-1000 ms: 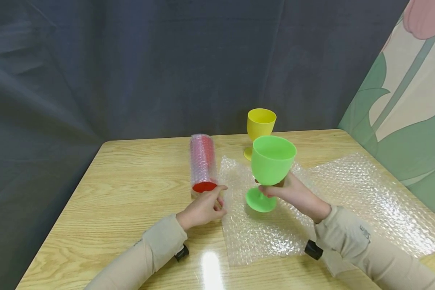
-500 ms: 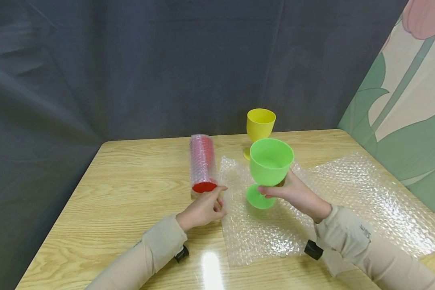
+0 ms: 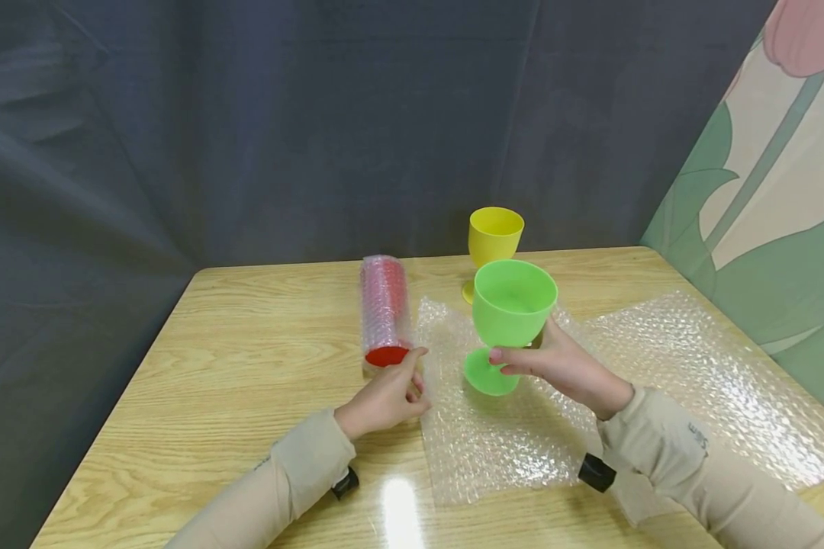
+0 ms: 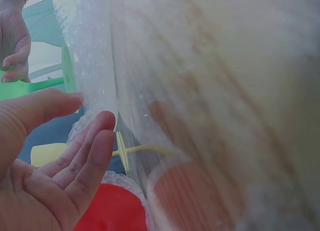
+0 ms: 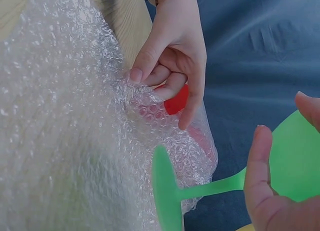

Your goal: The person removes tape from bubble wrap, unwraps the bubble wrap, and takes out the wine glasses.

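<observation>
My right hand (image 3: 570, 370) holds a green plastic goblet (image 3: 511, 305) by the stem, just under the bowl. The goblet is tilted slightly, its round foot close over a sheet of bubble wrap (image 3: 494, 450). By the left edge of that sheet is my left hand (image 3: 387, 393), fingers loosely bent. In the left wrist view its thumb and fingers (image 4: 95, 156) stand apart right at the wrap's edge. Just beyond this hand lies a red item rolled in bubble wrap (image 3: 386, 305), its red round end (image 5: 176, 99) facing me.
A yellow goblet (image 3: 494, 236) stands upright at the back of the wooden table (image 3: 261, 343). Another bubble wrap sheet (image 3: 700, 374) spreads over the right side. A dark curtain (image 3: 384, 130) hangs behind the table, and a flower-patterned wall (image 3: 783, 229) is on the right.
The green goblet has shifted slightly left and tipped a little in my right hand, its foot rising slightly. My left hand and the wrapped red item stay in place.
</observation>
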The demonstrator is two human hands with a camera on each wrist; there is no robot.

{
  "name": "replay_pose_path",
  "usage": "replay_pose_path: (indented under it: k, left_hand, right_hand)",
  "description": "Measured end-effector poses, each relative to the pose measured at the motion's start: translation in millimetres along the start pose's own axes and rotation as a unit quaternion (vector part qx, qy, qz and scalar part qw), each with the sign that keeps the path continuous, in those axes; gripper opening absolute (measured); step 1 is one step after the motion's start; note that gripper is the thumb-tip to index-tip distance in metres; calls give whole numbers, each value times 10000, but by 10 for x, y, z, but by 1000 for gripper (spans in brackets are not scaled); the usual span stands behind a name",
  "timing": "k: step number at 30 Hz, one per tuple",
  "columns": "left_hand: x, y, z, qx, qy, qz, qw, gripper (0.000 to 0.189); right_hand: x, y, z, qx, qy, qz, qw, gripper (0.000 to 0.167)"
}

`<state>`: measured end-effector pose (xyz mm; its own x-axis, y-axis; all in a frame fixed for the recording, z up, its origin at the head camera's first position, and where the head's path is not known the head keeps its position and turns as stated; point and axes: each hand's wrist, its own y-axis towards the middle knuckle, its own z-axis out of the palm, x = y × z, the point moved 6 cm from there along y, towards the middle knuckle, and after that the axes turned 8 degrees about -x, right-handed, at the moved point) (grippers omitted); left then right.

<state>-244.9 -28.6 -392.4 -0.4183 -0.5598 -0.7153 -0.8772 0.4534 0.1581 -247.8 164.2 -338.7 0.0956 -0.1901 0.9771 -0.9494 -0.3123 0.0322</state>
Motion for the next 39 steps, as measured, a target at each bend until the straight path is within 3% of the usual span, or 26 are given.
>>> replay_pose_path:
  k: [10,39]
  left_hand:
    - [7,-23,1,29,-197,-134,9997,74]
    - [30,-10,-19,100,-30,-168,9998,71]
  right_hand:
    - [0,23,-18,-24,-50,62,10000,57]
    - [79,139,-43,-51,-70,17,10000,55]
